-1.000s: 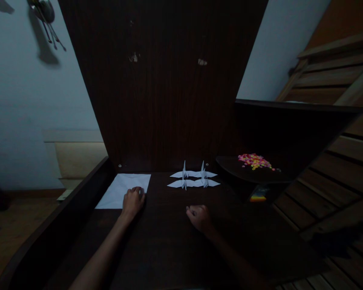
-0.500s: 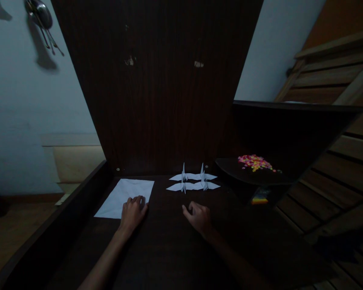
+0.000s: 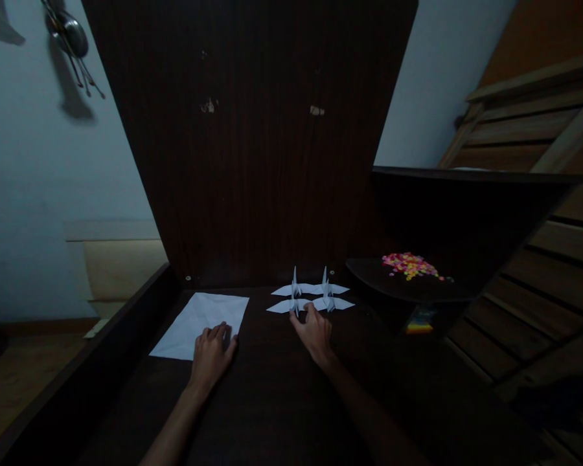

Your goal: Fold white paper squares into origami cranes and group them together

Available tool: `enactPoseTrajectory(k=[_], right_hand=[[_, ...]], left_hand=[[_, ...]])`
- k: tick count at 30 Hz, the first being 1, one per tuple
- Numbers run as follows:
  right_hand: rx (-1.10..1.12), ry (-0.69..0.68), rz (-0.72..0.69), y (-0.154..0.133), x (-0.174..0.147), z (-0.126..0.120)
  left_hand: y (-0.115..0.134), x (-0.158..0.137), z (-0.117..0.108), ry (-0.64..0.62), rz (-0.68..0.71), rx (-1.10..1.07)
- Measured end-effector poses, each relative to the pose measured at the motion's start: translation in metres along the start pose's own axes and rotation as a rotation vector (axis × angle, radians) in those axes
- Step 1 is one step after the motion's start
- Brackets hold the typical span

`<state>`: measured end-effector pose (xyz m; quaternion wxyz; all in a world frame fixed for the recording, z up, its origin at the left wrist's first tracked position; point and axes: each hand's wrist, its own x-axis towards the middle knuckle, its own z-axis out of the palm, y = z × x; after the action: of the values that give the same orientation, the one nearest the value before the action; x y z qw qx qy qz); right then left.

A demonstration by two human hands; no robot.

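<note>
A white square sheet of paper (image 3: 189, 323) with faint creases lies on the left of the dark desk. My left hand (image 3: 212, 353) rests on its lower right corner, fingers loosely spread. Right of the paper, several white folded paper cranes (image 3: 326, 289) stand in two rows, wings out sideways. At the near row's left crane (image 3: 279, 307), my right hand (image 3: 315, 329) has its thumb and index finger apart; the fingertips overlap the crane in view. Whether they touch it, I cannot tell.
A heap of small pink, yellow and red pieces (image 3: 411, 264) lies on a rounded dark shelf (image 3: 364, 275) at the right. A tall dark panel (image 3: 262, 181) rises behind the desk. The desk's raised left edge (image 3: 92, 356) runs beside the paper.
My right hand has moved forward and slightly left, from bare desk to the near left crane, its thumb and index finger spreading. My left hand has stayed on the paper.
</note>
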<state>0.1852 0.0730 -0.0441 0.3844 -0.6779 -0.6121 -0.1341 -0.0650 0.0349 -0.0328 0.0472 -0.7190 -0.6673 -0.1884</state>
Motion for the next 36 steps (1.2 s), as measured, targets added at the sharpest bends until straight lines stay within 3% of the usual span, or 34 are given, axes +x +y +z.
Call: enactPoseTrajectory(k=[17,36], right_hand=[[-0.034,0.068,-0.103,0.001,0.005,0.017],[0.012,-0.037,0.084,-0.002,0.005,0.006]], left_hand=[[-0.002,-0.001,0.001,-0.014,-0.008,-0.033],[-0.001,-0.002,-0.001,-0.014,-0.016,-0.044]])
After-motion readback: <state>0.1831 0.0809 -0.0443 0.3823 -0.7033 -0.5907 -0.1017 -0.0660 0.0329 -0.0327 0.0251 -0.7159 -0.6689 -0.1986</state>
